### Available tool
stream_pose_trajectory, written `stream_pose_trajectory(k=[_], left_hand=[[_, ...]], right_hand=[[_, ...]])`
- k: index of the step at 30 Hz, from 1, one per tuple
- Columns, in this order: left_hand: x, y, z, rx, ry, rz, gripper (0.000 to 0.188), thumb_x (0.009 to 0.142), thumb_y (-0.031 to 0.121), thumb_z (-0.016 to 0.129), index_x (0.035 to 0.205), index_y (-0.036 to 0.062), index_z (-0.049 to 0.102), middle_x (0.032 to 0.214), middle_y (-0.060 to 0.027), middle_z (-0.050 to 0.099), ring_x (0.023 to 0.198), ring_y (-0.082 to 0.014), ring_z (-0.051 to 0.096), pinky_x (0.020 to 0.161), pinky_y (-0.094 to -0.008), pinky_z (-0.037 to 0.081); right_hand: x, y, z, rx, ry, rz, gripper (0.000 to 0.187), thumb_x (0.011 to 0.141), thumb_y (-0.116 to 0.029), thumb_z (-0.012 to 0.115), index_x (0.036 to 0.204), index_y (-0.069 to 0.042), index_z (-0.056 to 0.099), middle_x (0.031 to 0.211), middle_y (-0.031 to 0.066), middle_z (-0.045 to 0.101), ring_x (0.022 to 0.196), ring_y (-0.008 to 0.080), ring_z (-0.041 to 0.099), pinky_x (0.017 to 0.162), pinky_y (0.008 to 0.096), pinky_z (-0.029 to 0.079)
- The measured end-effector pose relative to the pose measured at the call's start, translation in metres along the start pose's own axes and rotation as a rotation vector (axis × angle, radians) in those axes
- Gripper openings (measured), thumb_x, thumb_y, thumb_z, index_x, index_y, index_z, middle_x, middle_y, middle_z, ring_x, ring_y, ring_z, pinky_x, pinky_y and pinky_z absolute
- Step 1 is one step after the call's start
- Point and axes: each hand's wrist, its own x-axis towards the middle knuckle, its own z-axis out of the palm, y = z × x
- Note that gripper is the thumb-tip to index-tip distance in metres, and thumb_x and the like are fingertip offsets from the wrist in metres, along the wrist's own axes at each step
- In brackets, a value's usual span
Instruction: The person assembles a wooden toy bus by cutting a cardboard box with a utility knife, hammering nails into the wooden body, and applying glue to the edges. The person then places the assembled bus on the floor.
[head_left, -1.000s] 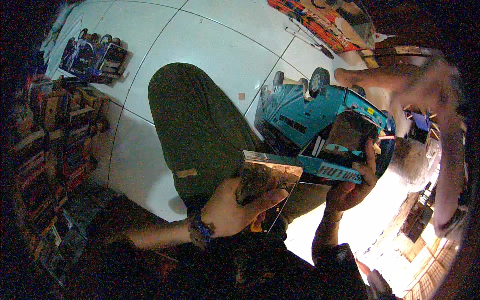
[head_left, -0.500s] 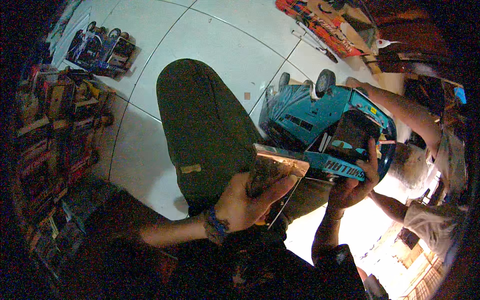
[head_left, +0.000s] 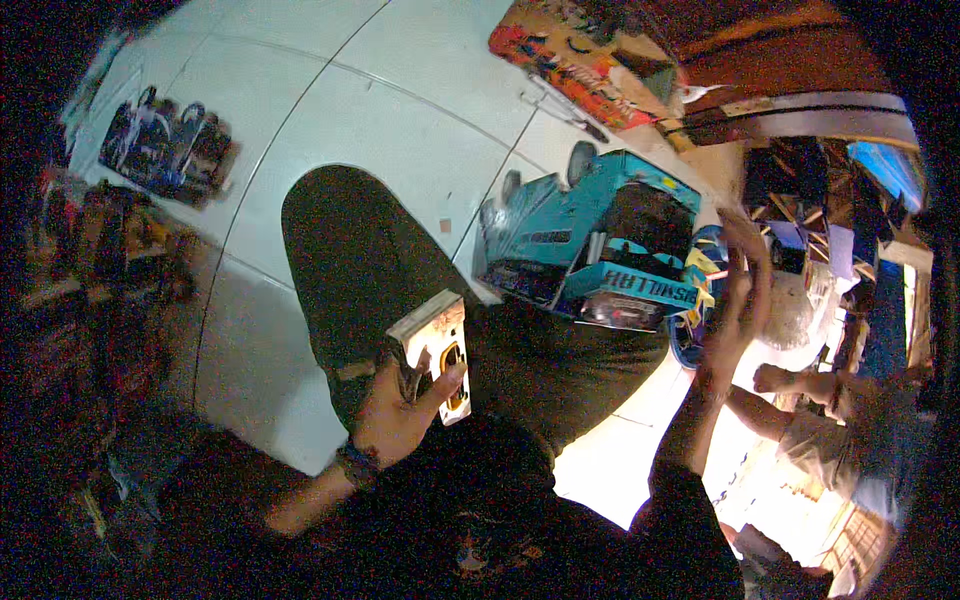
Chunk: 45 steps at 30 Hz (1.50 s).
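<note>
My left hand [head_left: 405,405] grips a rectangular panel [head_left: 428,318] above my lap. Bright light falls on its pale face, which bears a yellow-and-black detail; I cannot tell what the panel belongs to. My right hand [head_left: 738,295] is raised to the right of a teal toy truck [head_left: 540,238], fingers stretched and smeared by motion, nothing seen in them. The truck lies tilted beyond my right thigh, with wheels showing on its far side. Its dark windscreen and lettered front strip face me.
Another toy vehicle [head_left: 170,150] sits on the tiled floor [head_left: 340,110] at the far left. Dark stacked wooden pieces [head_left: 100,270] line the left edge. An orange printed box [head_left: 580,70] lies at the far side. Another person's hand [head_left: 785,383] shows at the right.
My right hand has let go of the truck's front and moved right. My left hand has moved left with the panel, turning its bright face into view. The other person's arm has left the truck.
</note>
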Motion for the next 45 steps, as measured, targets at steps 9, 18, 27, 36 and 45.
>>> stream_pose_trajectory(k=[9,18,27,36,45], left_hand=[[0.008,0.040,0.042,-0.121,-0.098,0.214,0.027,0.091,0.015,0.068,0.112,0.0003,0.060,0.106,-0.0057,0.065,0.097,-0.0119,0.062,0.084,-0.0290,0.051],[0.048,0.080,0.045,-0.020,-0.005,0.298,0.049,0.088,0.019,0.071,0.126,-0.0022,0.051,0.127,-0.0140,0.055,0.116,-0.0223,0.054,0.099,-0.0364,0.044],[0.091,0.103,0.078,-0.093,-0.087,0.586,0.043,0.082,0.012,0.078,0.117,0.0013,0.056,0.103,-0.0055,0.066,0.092,-0.0137,0.062,0.078,-0.0283,0.053],[0.107,0.119,0.096,0.185,-0.080,0.586,0.058,0.074,0.032,0.085,0.112,0.0002,0.055,0.100,-0.0076,0.066,0.088,-0.0161,0.063,0.077,-0.0313,0.051],[0.114,0.135,0.094,0.253,-0.087,0.484,0.048,0.077,0.027,0.083,0.110,0.0026,0.058,0.097,-0.0056,0.069,0.082,-0.0115,0.064,0.070,-0.0267,0.052]], right_hand=[[0.081,-0.002,0.006,-0.104,-0.610,-0.134,0.048,0.085,-0.047,0.067,0.095,0.001,0.068,0.096,0.0142,0.067,0.088,0.0233,0.064,0.078,0.0348,0.048],[0.025,0.015,-0.008,0.115,-0.491,0.830,0.068,0.079,-0.072,0.059,0.071,-0.006,0.068,0.063,0.0066,0.060,0.057,0.0171,0.056,0.055,0.0324,0.046],[-0.044,-0.036,-0.016,0.820,-0.477,1.123,0.056,0.094,-0.060,0.049,0.112,-0.008,0.062,0.103,0.0037,0.070,0.076,0.0075,0.054,0.055,0.0229,0.039],[-0.055,-0.058,-0.013,1.067,-0.420,1.142,0.058,0.096,-0.059,0.044,0.122,-0.009,0.057,0.119,0.0036,0.067,0.086,0.0052,0.053,0.055,0.0213,0.037],[-0.018,-0.015,-0.075,0.305,-0.636,0.594,0.049,0.097,-0.050,0.048,0.107,-0.006,0.069,0.096,0.0015,0.073,0.074,0.0114,0.062,0.064,0.0260,0.049]])
